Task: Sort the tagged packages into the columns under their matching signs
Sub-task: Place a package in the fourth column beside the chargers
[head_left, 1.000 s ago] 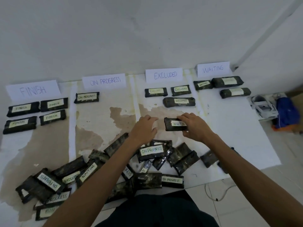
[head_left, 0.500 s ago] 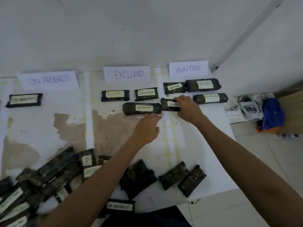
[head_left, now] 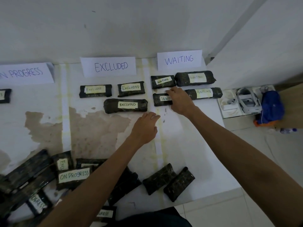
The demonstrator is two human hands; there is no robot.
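Observation:
My right hand (head_left: 180,100) grips the right end of a dark package tagged WAITING (head_left: 161,99), which lies on the sheet under the WAITING sign (head_left: 179,60). It sits in the second row, left of another WAITING package (head_left: 206,93). Two more WAITING packages (head_left: 163,81) lie in the row above. My left hand (head_left: 145,126) hovers with relaxed fingers and nothing in it, just below an EXCLUDED package (head_left: 125,105). Under the EXCLUDED sign (head_left: 109,67) lie three tagged packages.
A heap of unsorted dark packages (head_left: 73,176) fills the near left, with two face-down ones (head_left: 168,182) near the sheet's front edge. The ON PROGRESS sign (head_left: 24,73) is at left. A white box with a headset (head_left: 246,99) and a blue bag (head_left: 272,107) sit on the floor at right.
My right hand has carried the WAITING package from the middle of the sheet up into the WAITING column and set it down. My left hand has followed, holding nothing. The view has swung right.

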